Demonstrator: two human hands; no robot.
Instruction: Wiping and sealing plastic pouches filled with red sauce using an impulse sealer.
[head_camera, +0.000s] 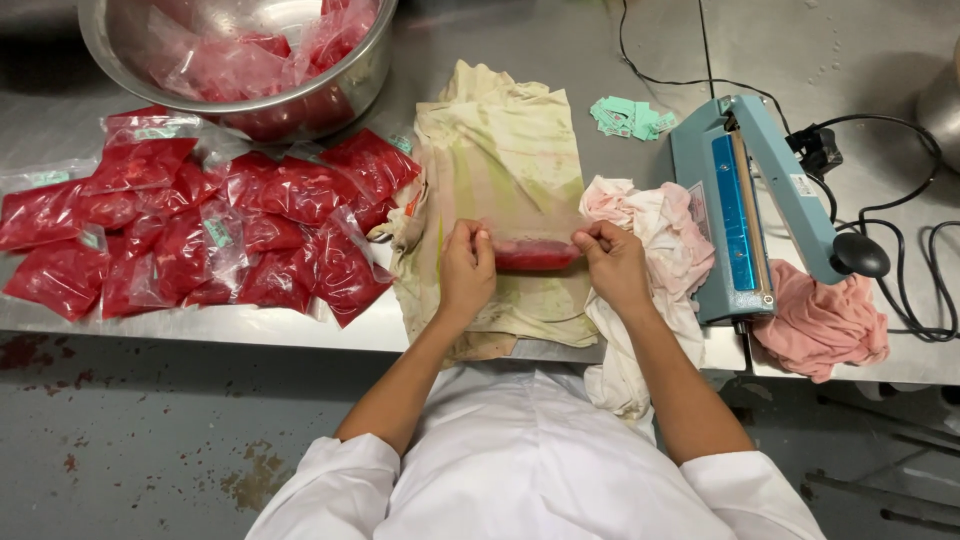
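Red-filled small clear plastic pouch (535, 254) held between both hands above a stained yellowish cloth (500, 160) on the steel counter (560, 40). Left hand (466, 272): fingers (484, 243) curled shut on the pouch's left end. Right hand (612, 264): fingers (588, 240) pinched shut on its right end. Just right of the right hand, a crumpled white-pink rag (660, 225), then a blue impulse heat sealer (745, 200). Left of the cloth, a heap of sealed red pouches (200, 230). Large round steel bowl (360, 75) at the counter's back holds more red pouches.
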